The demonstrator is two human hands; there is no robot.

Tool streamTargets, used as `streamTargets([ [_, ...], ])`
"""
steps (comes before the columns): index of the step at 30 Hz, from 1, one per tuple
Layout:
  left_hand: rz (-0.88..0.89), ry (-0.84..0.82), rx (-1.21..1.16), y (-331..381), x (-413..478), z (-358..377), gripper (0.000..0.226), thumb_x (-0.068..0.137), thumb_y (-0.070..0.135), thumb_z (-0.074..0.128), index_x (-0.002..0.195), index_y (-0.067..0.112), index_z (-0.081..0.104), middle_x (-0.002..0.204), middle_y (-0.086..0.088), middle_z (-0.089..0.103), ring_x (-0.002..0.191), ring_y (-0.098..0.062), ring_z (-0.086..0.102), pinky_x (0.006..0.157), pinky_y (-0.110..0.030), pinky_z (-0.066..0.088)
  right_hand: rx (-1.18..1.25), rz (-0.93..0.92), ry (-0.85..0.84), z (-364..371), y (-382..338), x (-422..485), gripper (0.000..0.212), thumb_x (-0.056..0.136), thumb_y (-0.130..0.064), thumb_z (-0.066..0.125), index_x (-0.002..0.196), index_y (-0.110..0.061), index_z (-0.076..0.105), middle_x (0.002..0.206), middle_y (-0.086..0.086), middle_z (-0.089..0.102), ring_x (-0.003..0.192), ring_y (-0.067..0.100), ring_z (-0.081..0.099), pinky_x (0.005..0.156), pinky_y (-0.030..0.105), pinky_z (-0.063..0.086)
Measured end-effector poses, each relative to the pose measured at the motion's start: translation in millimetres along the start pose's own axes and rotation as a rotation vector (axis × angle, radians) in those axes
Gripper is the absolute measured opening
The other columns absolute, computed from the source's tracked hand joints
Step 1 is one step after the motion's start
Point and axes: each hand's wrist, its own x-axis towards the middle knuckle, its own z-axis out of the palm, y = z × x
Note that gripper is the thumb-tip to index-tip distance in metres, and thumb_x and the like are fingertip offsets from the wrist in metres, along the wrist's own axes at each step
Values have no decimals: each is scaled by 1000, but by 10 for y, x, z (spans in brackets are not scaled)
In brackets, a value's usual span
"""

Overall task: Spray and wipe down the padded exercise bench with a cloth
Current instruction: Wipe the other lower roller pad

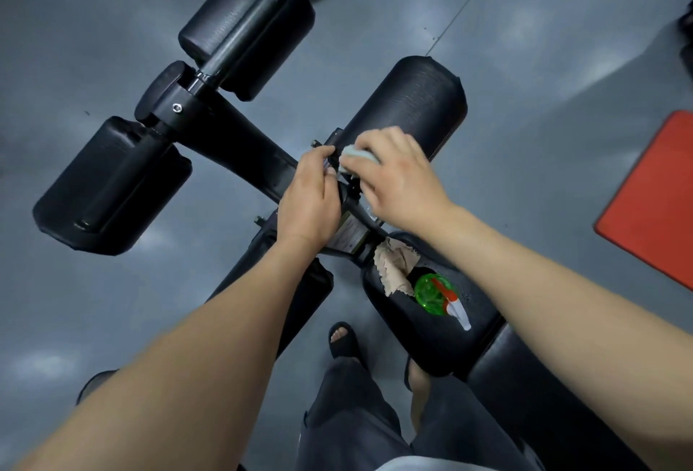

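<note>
**padwiper:** The padded exercise bench [431, 328] runs from bottom right up toward the middle, seat pad nearest the body, roller pads further out. The pale cloth [354, 155] is bunched at the frame joint by the upper right roller pad [408, 103]. What could go sideways here?

**gymrat_k:** I'd say the spray bottle [440, 296]. It's lying on the seat pad beside a crumpled beige rag [397, 270], right under the right forearm, so a pull back could knock it to the floor. The cloth could also snag on the bolts there.

**padwiper:** Hands?

**gymrat_k:** Right hand [397, 178] is curled down over the cloth, knuckles up, pressing it. Left hand [309, 200] pinches something at the joint, can't tell what. Both arms stretched forward.
</note>
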Motion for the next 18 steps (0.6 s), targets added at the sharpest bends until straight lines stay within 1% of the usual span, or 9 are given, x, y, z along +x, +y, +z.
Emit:
streamTargets([
  [1,1,-1,0,5,-1,-2,37,105,27,35,139,33,46,125,12,56,103,-12,56,95,-42,48,-6,-24,-12,-15,47,28,34,86,-14,54,114,-21,71,112,6,60,102,29,48,87,39,38],
  [3,-1,-2,7,16,-14,3,37,105,27,35,139,32,47,126,10,56,101,-12,55,93,-39,46,-68,16,3,-39,235,166,32,86,-16,56,112,-22,72,111,6,61,101,32,51,86,40,39],
  [5,-14,-2,11,10,-15,16,36,106,26,35,139,33,47,120,11,56,96,-10,54,90,-35,45,-126,138,91,-80,506,332,30,87,-16,55,109,-22,74,111,7,63,102,36,54,85,41,42],
  [7,-18,1,5,-6,-17,22,36,106,26,35,138,33,48,115,15,54,90,-6,54,89,-34,44,-113,282,183,-161,763,444,31,90,-16,51,109,-23,75,114,6,65,105,38,56,88,43,45],
  [10,-14,1,9,-10,-12,28,35,106,26,35,138,33,48,121,15,53,88,-1,54,88,-34,44,-73,393,248,-165,834,442,36,92,-14,45,111,-21,75,119,5,66,109,37,56,92,43,47],
  [12,-19,-3,17,-11,-7,35,34,106,28,34,137,34,47,124,13,54,88,0,55,87,-35,44,-22,357,295,-90,652,310,35,90,-7,46,109,-16,73,121,5,67,110,36,56,97,44,46],
  [14,-32,-8,35,-5,2,41,33,105,30,33,136,37,44,124,12,55,91,-5,56,88,-37,45,50,268,306,19,396,57,32,87,1,50,107,-9,72,121,8,66,110,36,56,101,45,44],
  [16,-54,-19,48,6,10,39,33,105,30,33,135,39,42,118,14,57,97,-10,56,88,-37,44,91,187,261,103,136,-243,31,84,8,52,107,-3,70,121,13,64,111,36,55,101,44,45],
  [18,-54,-24,48,16,11,39,32,104,30,33,134,40,42,113,14,58,97,-11,56,89,-38,46,102,128,218,153,59,-449,32,81,13,54,106,-1,68,120,14,63,111,36,55,100,43,47],
])
